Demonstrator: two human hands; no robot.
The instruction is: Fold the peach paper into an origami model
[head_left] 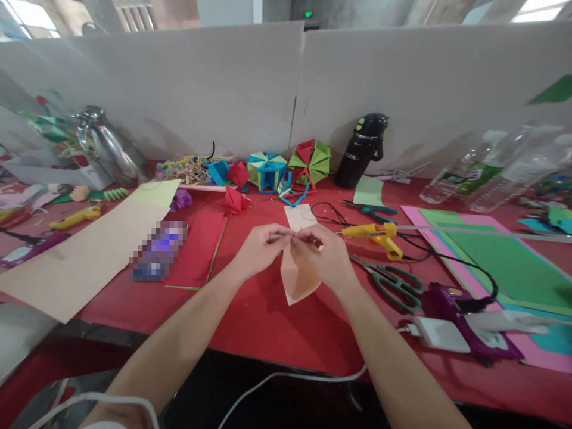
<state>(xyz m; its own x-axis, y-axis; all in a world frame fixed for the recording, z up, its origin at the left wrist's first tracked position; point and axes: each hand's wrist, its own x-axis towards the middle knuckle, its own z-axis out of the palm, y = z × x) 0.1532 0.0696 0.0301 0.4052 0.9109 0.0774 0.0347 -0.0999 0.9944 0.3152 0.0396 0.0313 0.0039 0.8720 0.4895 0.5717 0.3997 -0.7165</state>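
Observation:
Between my hands is a piece of peach paper (298, 279), folded, its pointed lower end hanging toward me over the red table. My left hand (267, 247) pinches its upper edge from the left. From the other side, my right hand (325, 253) pinches the same edge, the fingertips of both hands nearly meeting. The fingers partly hide the fold. Beyond them lies a pale paper strip (300, 217); whether it joins the held piece I cannot tell. Right of my right hand are a yellow glue gun (374, 234) and green-handled scissors (397, 286).
Red paper sheets (196, 247), a blurred-out phone (161, 250) and a long cream sheet (102, 238) lie left. Folded paper models (267, 170) and a black bottle (361, 152) stand behind. At right are a purple power strip (473, 325), green sheets (513, 256) and plastic bottles (482, 167).

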